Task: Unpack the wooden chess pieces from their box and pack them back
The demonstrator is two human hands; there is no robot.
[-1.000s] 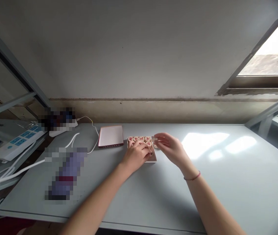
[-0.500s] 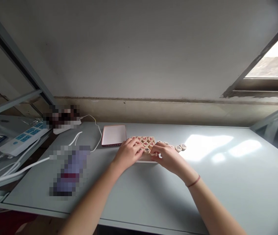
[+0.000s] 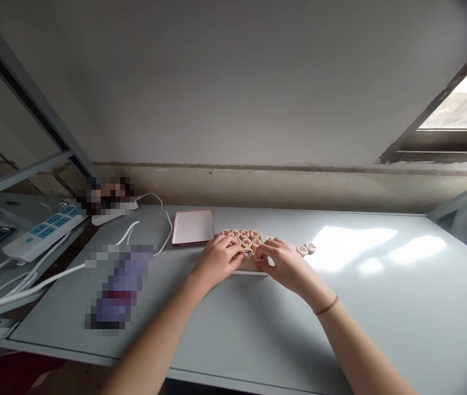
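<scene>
A shallow box [image 3: 249, 269] sits on the desk, with round wooden Chinese chess pieces [image 3: 244, 234] laid in rows inside. Most visible characters are red; a piece with a black character [image 3: 248, 252] lies at the near row. My left hand [image 3: 219, 257] curls over the box's left side, its fingertips beside that black piece. At the right end of the same row, the thumb and fingers of my right hand [image 3: 280, 260] are pinched round a chess piece [image 3: 258, 254], mostly covered by them. Just right of this hand, black-character pieces [image 3: 306, 249] lie on the desk.
The box lid [image 3: 192, 227] lies inner side up, left of the box. Further left are a blurred purple item [image 3: 124, 285], white cables [image 3: 52, 278] and a power strip [image 3: 44, 233]. Light glares on the desk [image 3: 352, 247] at right.
The view has shifted slightly. My right hand has shifted a little at the near row, and fewer loose pieces show behind it. My left hand stays at the box.
</scene>
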